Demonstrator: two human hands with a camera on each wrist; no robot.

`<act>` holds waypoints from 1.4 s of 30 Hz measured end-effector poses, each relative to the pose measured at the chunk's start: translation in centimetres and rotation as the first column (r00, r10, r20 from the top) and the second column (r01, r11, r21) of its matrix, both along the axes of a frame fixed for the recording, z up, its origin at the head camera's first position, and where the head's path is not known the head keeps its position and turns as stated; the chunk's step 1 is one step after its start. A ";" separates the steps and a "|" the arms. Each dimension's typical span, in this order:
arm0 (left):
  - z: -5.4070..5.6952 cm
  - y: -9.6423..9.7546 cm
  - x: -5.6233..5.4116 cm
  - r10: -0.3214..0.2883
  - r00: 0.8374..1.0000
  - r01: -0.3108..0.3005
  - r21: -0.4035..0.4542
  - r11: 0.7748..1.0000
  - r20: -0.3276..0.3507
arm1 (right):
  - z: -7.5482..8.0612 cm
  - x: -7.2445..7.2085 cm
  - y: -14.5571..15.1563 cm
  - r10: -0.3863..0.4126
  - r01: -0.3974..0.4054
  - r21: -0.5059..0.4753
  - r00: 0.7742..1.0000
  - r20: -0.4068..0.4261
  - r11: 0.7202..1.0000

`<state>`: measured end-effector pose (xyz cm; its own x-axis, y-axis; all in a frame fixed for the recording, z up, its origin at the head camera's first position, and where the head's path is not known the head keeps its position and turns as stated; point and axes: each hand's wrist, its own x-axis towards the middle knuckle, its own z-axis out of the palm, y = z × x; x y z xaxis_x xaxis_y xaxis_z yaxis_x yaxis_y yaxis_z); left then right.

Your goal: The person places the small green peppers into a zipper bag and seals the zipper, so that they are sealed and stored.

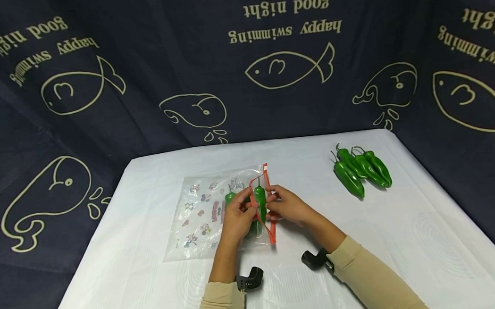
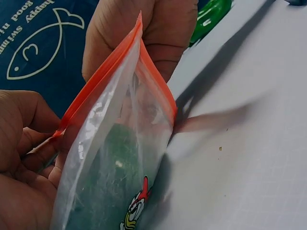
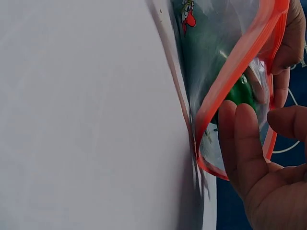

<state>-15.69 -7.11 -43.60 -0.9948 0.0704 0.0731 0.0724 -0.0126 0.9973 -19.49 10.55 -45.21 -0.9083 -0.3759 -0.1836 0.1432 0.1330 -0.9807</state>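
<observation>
A clear zip bag (image 1: 200, 209) with cartoon prints and a red zip edge lies on the table, its mouth facing right and spread apart. My left hand (image 1: 237, 217) pinches the red edge of the bag between thumb and fingers, plainer in the left wrist view. Green peppers show inside through the plastic, one of them a green pepper (image 1: 230, 196) left of the left hand. Another pepper (image 1: 260, 201) stands at the mouth. My right hand (image 1: 291, 206) is at the opening, its fingertips (image 3: 245, 112) reaching in against this pepper with fingers fairly straight.
Several more green peppers (image 1: 361, 169) lie in a group at the back right of the white-covered table (image 1: 323, 282). Behind and beside the table hangs a dark cloth (image 1: 296, 109) with fish and whale drawings. Each wrist wears a black camera (image 1: 251, 279).
</observation>
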 end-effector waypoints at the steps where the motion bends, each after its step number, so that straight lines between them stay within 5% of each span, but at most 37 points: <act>1: 0.5 0.1 0.2 0.001 1.000 -0.001 -0.004 1.000 -0.004 | 0.0 0.0 0.0 -0.004 0.004 -0.010 1.000 0.008 1.000; 7: 1.6 0.2 1.0 0.028 0.999 -0.028 -0.015 0.999 -0.017 | -0.1 0.0 -0.2 0.026 -0.024 -0.044 0.999 0.047 0.999; 15: 0.3 0.4 0.5 0.030 1.000 -0.030 -0.020 0.999 -0.007 | -0.4 0.1 0.1 0.031 -0.030 -0.023 0.999 0.028 0.999; 30: 1.4 0.4 0.9 0.041 0.999 -0.041 -0.027 0.999 -0.005 | 1.1 -1.1 6.9 -0.004 0.042 0.173 0.977 -0.214 0.984; 42: 1.1 0.4 0.8 0.019 1.000 -0.019 -0.006 1.000 -0.008 | 1.9 -1.3 13.0 -0.033 0.154 0.336 0.940 -0.339 0.929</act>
